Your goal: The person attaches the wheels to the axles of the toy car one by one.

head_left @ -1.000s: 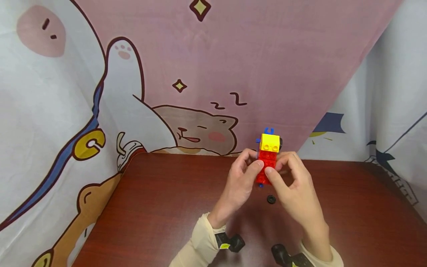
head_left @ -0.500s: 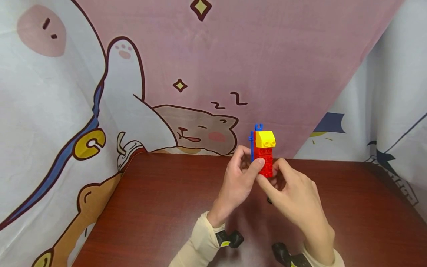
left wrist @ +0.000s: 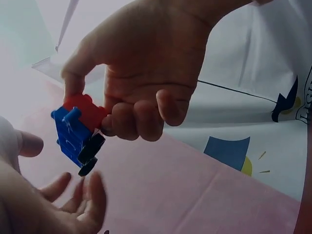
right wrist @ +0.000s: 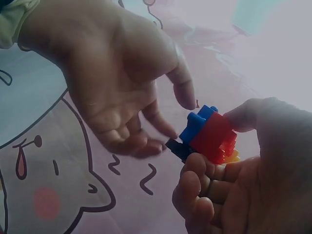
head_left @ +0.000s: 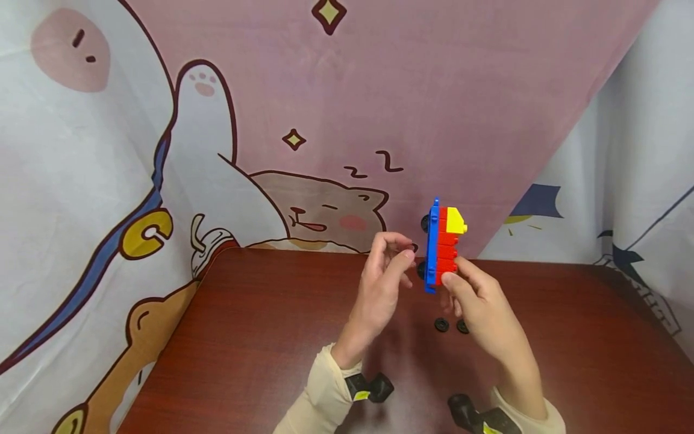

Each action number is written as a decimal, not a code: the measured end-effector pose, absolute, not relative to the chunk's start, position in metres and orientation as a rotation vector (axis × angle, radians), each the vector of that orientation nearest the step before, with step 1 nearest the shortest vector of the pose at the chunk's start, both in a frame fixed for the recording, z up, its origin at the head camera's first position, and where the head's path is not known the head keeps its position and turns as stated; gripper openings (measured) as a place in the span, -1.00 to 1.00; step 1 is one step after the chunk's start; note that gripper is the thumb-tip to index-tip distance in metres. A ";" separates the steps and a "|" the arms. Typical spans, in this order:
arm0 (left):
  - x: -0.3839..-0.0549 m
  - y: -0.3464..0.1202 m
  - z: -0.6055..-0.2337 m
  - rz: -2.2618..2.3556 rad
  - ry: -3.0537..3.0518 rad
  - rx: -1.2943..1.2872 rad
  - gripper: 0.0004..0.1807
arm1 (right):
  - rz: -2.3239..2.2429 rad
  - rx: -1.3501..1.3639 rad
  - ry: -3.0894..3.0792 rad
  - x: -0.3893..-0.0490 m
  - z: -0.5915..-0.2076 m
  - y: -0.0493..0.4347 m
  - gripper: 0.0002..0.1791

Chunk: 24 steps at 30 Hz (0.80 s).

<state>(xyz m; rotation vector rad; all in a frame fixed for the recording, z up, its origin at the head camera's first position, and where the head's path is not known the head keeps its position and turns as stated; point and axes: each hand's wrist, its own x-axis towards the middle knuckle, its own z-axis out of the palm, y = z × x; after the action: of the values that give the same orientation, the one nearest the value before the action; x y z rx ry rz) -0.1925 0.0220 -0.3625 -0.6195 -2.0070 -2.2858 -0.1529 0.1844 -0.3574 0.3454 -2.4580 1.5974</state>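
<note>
My right hand (head_left: 488, 313) holds a toy brick car, pinching its red bricks (head_left: 447, 247) at the lower end between thumb and fingers. The car stands on end, its blue base (head_left: 432, 247) turned left and a yellow sloped brick (head_left: 455, 220) near the top. Black wheels (head_left: 425, 223) show on the base side. My left hand (head_left: 382, 283) is just left of the car, fingers loosely bent, gripping nothing. In the left wrist view, its fingertips (left wrist: 97, 195) are just below the car's wheels (left wrist: 91, 148). The right wrist view shows the left fingers close by a wheel (right wrist: 178, 149).
Two loose black wheels lie on the brown table, one (head_left: 441, 325) below the car and another (head_left: 462, 326) beside the right hand. Behind the table (head_left: 271, 325) hangs a printed cloth (head_left: 461, 90). Black wrist cameras (head_left: 379, 387) sit at both wrists.
My left hand has let go of the car and drawn slightly left. The right hand has turned the car, bringing its blue base and wheels into view. A second loose wheel now shows.
</note>
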 end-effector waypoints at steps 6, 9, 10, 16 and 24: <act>-0.192 0.021 -0.360 -2.437 -2.005 -0.670 -0.56 | 1.657 0.447 -2.424 -0.153 -0.358 0.184 -0.77; -0.191 0.021 -0.359 -2.490 -1.955 -0.684 -0.55 | 1.683 0.505 -2.398 -0.153 -0.358 0.184 -0.77; -0.191 0.021 -0.359 -2.508 -1.937 -0.685 -0.54 | 1.686 0.519 -2.391 -0.153 -0.359 0.185 -0.77; -0.192 0.019 -0.361 -2.582 -1.899 -0.675 -0.40 | 1.682 0.595 -2.390 -0.154 -0.360 0.186 -0.82; -0.193 0.019 -0.361 -2.560 -1.901 -0.649 -0.42 | 1.673 0.600 -2.450 -0.156 -0.362 0.186 -0.85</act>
<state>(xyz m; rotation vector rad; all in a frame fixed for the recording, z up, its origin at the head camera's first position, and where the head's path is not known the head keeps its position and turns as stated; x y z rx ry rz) -0.1925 0.0187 -0.3606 -0.6491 -1.9011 -2.5595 -0.1562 0.1861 -0.3621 0.5995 -2.4503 1.6726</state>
